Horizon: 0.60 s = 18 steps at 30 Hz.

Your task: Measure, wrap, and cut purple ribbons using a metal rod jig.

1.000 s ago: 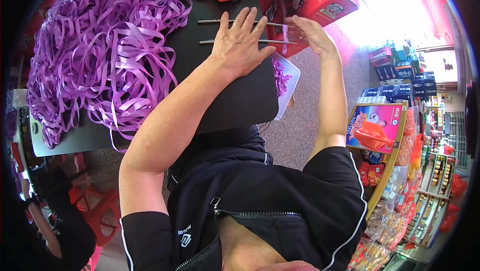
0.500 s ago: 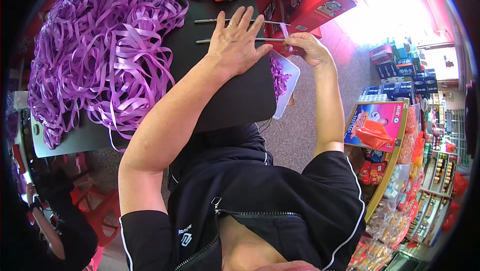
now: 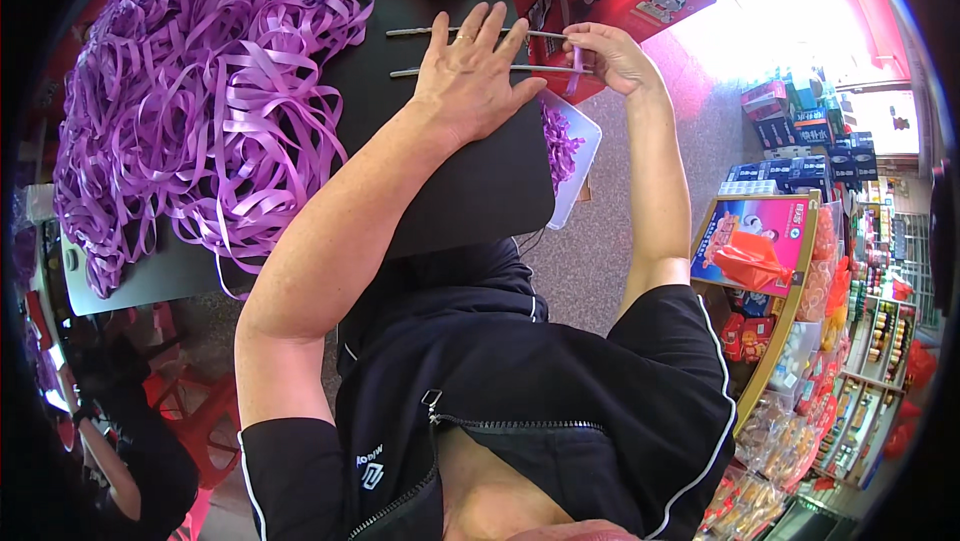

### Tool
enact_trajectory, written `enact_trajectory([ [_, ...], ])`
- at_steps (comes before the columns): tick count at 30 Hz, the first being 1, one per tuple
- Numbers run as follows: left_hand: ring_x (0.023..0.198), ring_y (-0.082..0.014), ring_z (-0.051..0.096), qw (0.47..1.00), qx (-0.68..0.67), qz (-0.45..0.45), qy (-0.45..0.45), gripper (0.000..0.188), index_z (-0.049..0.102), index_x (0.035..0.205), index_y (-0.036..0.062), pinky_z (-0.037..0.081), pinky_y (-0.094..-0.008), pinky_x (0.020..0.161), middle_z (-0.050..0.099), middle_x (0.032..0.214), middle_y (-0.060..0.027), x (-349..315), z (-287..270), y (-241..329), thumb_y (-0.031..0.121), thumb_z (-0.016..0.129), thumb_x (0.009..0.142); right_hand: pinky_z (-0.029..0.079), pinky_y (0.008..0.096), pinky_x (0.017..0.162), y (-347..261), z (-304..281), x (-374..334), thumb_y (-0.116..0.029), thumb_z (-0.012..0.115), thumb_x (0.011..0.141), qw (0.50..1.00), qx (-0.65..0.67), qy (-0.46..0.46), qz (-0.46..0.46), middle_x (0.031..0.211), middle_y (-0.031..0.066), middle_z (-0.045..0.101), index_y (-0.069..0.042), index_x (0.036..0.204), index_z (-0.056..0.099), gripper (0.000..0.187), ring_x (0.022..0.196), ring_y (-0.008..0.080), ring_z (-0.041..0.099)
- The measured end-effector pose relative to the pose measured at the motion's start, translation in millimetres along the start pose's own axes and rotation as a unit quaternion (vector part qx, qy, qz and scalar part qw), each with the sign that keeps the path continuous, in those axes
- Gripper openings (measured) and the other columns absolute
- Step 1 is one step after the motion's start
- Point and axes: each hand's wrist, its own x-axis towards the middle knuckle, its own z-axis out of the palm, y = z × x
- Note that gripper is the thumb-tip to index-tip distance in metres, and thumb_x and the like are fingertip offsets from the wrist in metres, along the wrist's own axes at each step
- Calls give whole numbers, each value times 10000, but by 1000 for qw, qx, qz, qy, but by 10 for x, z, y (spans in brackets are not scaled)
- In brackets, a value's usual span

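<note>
The left hand (image 3: pixel 466 81) lies flat, fingers spread, over two thin metal rods (image 3: pixel 405 72) on the dark surface (image 3: pixel 470 196), top middle of the frame. A purple ribbon (image 3: pixel 577 61) spans the rod ends by the right hand (image 3: pixel 622 59). If the left hand lifts, the rods might roll and the ribbon slip. The left hand hides part of the rods; whether the right grip pinches ribbon, one cannot tell.

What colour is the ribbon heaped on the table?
The ribbon is purple, shown best in the head view.

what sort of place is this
Probably a small shop: stocked shelves, stacked boxes and bagged goods fill the right side of the view.
</note>
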Motion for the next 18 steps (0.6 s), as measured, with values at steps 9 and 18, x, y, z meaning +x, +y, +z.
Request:
enact_trajectory([
  [9, 1400, -259, 256, 1000, 3, -4, -1, 693, 327, 1448, 135, 181, -521, 1131, 303, 1497, -121, -6, 11, -9, 581, 387, 921, 520, 295, 771, 28, 67, -247, -277, 625, 900, 998, 11, -16, 58, 898, 51, 674, -33, 1038, 631, 281, 825, 151, 653],
  [18, 1393, -257, 264, 1000, -13, 8, 16, 683, 354, 1432, 116, 172, -523, 1120, 321, 1481, -132, 8, 31, 3, 558, 418, 915, 490, 280, 708, 165, -204, -363, -261, 633, 892, 996, -54, -64, 19, 822, 20, 660, -50, 877, 666, 214, 727, 109, 604],
])
